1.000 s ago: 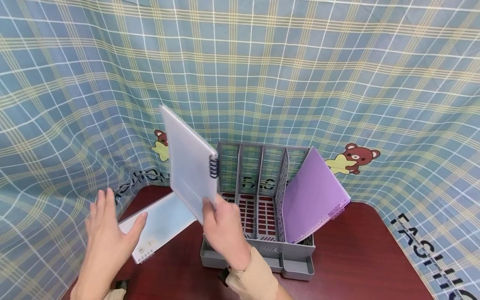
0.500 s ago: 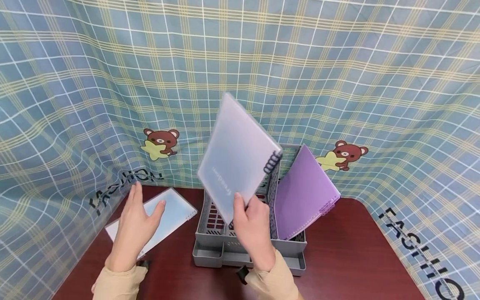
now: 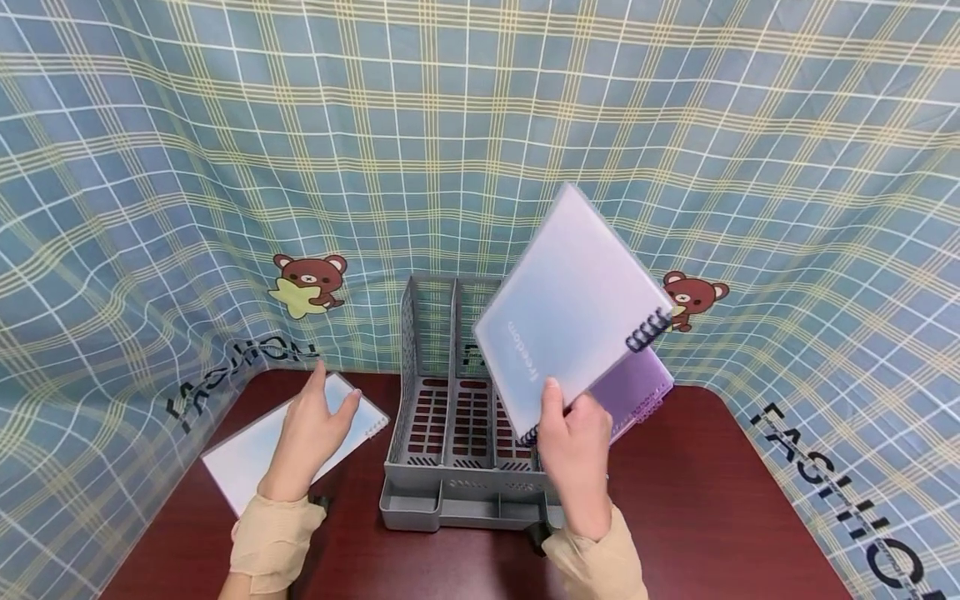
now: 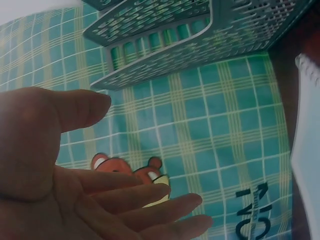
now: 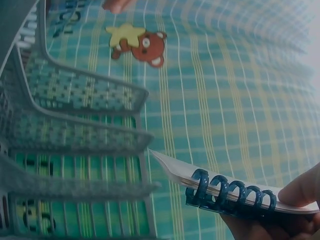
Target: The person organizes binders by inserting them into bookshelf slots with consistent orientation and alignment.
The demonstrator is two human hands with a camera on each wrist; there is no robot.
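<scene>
A pale blue-white spiral notebook [image 3: 573, 292] with black rings is tilted in the air above the right part of a grey desk file rack [image 3: 468, 475]. My right hand [image 3: 576, 454] pinches its lower edge, thumb on the cover; the right wrist view shows the rings [image 5: 235, 192] close by. My left hand [image 3: 311, 429], fingers extended and thumb apart, hovers over a second pale blue notebook [image 3: 243, 458] on the table; contact cannot be told. A purple notebook [image 3: 637, 387] leans in the rack's right side, partly hidden behind the held one.
The rack's upright dividers [image 3: 452, 375] form several slots, and small trays [image 3: 411, 500] line its front. A dark red table [image 3: 697, 517] lies under everything. Plaid cloth [image 3: 360, 167] with printed bears hangs behind and at both sides.
My right hand has carried the notebook rightward, from the rack's left side to above its right side, turning its cover toward the head view. My left hand has shifted rightward in view, still extended.
</scene>
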